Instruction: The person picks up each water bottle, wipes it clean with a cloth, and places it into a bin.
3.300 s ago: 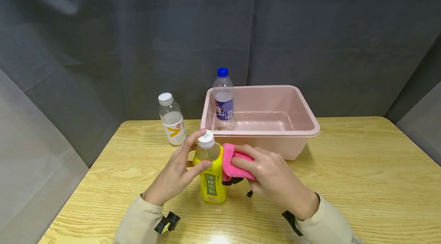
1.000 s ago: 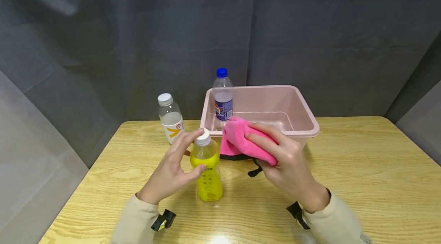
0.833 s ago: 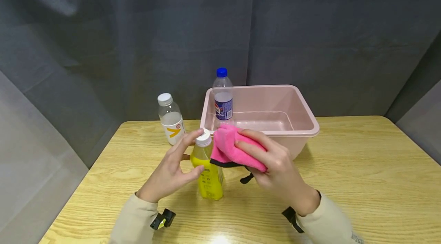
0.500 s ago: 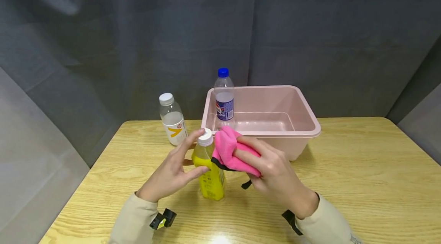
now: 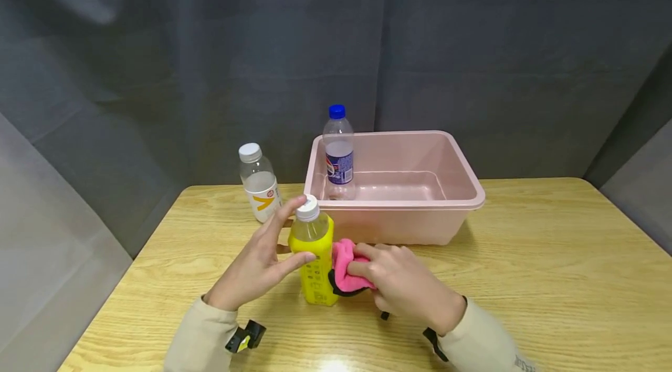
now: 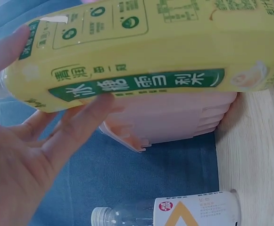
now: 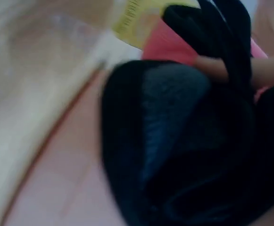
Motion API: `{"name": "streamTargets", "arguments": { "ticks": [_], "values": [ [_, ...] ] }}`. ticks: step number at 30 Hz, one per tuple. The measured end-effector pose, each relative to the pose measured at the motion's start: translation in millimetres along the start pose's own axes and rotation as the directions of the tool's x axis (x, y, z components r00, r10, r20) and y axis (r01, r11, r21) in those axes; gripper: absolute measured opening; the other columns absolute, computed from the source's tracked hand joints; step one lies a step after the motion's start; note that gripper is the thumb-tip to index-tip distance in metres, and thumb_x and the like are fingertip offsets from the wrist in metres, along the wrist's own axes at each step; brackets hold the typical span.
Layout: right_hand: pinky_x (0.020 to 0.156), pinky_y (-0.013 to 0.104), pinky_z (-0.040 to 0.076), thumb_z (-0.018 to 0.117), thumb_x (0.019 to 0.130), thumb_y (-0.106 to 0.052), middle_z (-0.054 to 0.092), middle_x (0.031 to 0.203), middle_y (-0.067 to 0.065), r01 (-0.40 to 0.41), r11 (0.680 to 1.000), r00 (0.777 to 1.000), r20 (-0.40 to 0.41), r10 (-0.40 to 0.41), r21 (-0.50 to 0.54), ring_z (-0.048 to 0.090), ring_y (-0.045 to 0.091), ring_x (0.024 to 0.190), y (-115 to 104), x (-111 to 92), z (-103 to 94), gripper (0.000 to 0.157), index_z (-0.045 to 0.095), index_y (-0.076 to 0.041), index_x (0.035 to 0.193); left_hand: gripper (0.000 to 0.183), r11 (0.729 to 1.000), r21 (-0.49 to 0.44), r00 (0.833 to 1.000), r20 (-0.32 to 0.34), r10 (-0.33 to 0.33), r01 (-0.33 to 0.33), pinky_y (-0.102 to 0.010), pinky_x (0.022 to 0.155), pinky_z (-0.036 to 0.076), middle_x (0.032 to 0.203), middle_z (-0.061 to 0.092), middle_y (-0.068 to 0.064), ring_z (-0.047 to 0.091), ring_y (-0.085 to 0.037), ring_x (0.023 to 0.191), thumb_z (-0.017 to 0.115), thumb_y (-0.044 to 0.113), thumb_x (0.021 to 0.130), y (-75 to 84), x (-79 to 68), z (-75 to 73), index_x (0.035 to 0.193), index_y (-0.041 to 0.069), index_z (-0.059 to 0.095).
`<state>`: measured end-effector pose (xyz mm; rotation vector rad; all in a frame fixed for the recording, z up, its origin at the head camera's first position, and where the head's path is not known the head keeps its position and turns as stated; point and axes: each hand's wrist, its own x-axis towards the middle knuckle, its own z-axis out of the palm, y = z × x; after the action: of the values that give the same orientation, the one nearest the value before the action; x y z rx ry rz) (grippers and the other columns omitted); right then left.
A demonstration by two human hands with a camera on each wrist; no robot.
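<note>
A yellow-labelled drink bottle with a white cap stands upright near the table's middle. My left hand holds it from the left, index finger at the cap, thumb on the front and other fingers behind. The left wrist view shows the bottle's green label panel up close. On the bottle's lower right side, my right hand grips a bunched pink plush cloth with black edging, held against or very near the label. In the blurred right wrist view, black fabric of the cloth hides most of the fingers.
Behind the hands sits a pink plastic bin. A clear bottle with a blue cap and blue label stands inside its left end. Left of the bin is a clear bottle with a white label. A dark curtain hangs behind the table.
My right hand has moved the pink cloth down from the bottle's shoulder to its lower right side. The left hand keeps its hold. Since the oldest frame the yellow bottle has turned, showing another label side.
</note>
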<state>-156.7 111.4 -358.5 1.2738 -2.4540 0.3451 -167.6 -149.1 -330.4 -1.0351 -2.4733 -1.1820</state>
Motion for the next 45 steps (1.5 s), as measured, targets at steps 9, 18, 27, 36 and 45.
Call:
{"name": "streamTargets", "arguments": {
  "ticks": [9,18,27,36,45],
  "values": [
    [0.055,0.025,0.045,0.071,0.066,0.014,0.060,0.087,-0.002,-0.050,0.998,0.969,0.242,0.043,0.023,0.049,0.009,0.062,2.2,-4.7,16.3,0.038,0.072,-0.017,0.087,0.087,0.998,0.051,0.999,-0.017,0.033,-0.032,-0.037,0.084,0.060,0.153,0.042,-0.018,0.057,-0.035,0.119,0.080,0.006,0.087,1.6,1.1,2.3,0.155,0.020,0.027],
    [0.054,0.024,0.044,0.071,0.065,0.015,0.064,0.090,-0.002,-0.050,0.998,0.978,0.206,0.040,0.044,0.053,0.009,0.064,4.7,-4.4,11.3,0.041,0.072,-0.018,0.090,0.088,0.997,0.064,0.999,0.006,0.038,-0.038,-0.044,0.087,0.059,0.153,0.043,-0.019,0.056,-0.038,0.125,0.079,0.008,0.088,1.3,1.1,2.5,0.155,0.021,0.024],
    [0.064,0.037,0.059,0.074,0.066,0.013,0.070,0.108,0.004,-0.027,0.998,0.989,-0.143,0.034,0.053,0.070,0.023,0.087,5.6,-1.0,-11.3,0.052,0.077,-0.016,0.109,0.091,0.998,0.060,1.000,0.006,0.012,-0.013,-0.041,0.082,0.061,0.151,0.044,-0.021,0.059,-0.039,0.121,0.080,0.006,0.087,1.2,0.4,1.7,0.156,0.022,0.023],
    [0.098,0.030,0.052,0.070,0.072,0.018,0.067,0.120,0.016,0.035,0.975,0.836,-0.541,0.093,0.221,0.068,0.036,0.103,3.1,5.0,-26.7,0.045,0.075,-0.005,0.110,0.091,0.999,0.043,1.000,0.009,0.013,-0.013,-0.033,0.077,0.061,0.147,0.047,-0.021,0.061,-0.036,0.112,0.080,0.004,0.087,0.8,-0.3,1.6,0.156,0.022,0.023],
    [0.105,0.024,0.045,0.068,0.076,0.015,0.066,0.122,0.019,0.045,0.971,0.832,-0.547,0.095,0.237,0.067,0.038,0.104,1.1,6.8,-29.1,0.040,0.074,-0.004,0.111,0.092,0.998,0.056,1.000,0.015,-0.016,0.015,-0.039,0.086,0.059,0.150,0.045,-0.018,0.058,-0.035,0.121,0.079,0.007,0.088,1.0,-0.8,0.8,0.156,0.025,0.021]
  ]
}}
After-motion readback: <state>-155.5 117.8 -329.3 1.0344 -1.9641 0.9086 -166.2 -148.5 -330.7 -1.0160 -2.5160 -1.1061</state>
